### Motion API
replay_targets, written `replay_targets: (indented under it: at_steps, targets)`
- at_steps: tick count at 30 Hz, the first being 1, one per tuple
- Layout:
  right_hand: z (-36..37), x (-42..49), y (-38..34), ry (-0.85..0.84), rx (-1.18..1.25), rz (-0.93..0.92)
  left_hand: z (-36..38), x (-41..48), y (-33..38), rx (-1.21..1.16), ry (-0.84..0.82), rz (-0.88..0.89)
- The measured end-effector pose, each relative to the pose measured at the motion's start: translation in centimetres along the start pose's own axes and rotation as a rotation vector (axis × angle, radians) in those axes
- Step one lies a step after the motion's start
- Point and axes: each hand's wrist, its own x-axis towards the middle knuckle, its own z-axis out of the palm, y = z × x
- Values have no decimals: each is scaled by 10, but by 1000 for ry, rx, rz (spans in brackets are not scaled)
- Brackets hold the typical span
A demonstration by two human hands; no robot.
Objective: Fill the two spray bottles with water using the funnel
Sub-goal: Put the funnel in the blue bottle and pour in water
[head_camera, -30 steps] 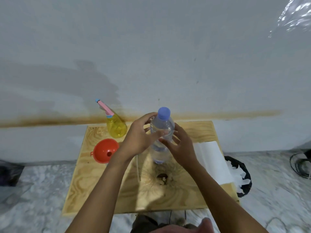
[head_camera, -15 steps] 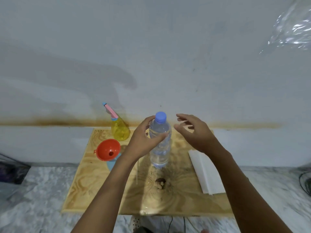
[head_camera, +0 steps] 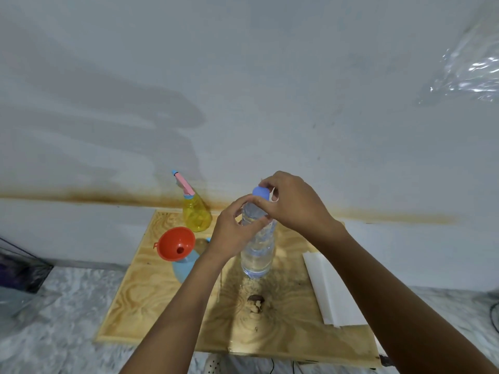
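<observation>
- Left hand [head_camera: 229, 234] fingers [head_camera: 235, 205] grasp the clear ribbed water bottle [head_camera: 258, 251], upright mid plywood counter [head_camera: 151, 306].
- Right hand [head_camera: 295, 207] fingers [head_camera: 267, 182] pinch its rounded blue cap [head_camera: 260, 192].
- Orange conical funnel [head_camera: 174, 242] at the bottle's nine o'clock; yellow spray bottle [head_camera: 196, 215] at eleven.

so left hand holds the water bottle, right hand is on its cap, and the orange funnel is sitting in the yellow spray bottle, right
One detail is off. The head view shows the orange funnel sitting in the blue spray bottle, not the yellow spray bottle, which stands behind it with its pink sprayer on. The rest holds: the left hand grips the water bottle and the right hand pinches its cap.
</observation>
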Motion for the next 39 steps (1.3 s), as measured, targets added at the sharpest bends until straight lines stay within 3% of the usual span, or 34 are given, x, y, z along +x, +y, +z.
replay_targets:
  at_steps: [6,10,17,25,31,39]
  targets:
    - [0,0,2,-25,-57,-101,-2,3,-1,27,-33,-11]
    - [-12,7,12,-174,-27,-197,-4,1,0,4,-21,-53]
    - [-17,16,8,-84,42,-61,-4,-2,2,24,-22,-39]
    - [-35,22,8,-297,46,-184,-4,-1,0,34,-23,-34]
    - [-24,22,9,-177,-41,-93,-4,2,-6,55,-18,-53]
    - [-25,20,16,-259,101,-191,-3,3,-6,59,-1,-65]
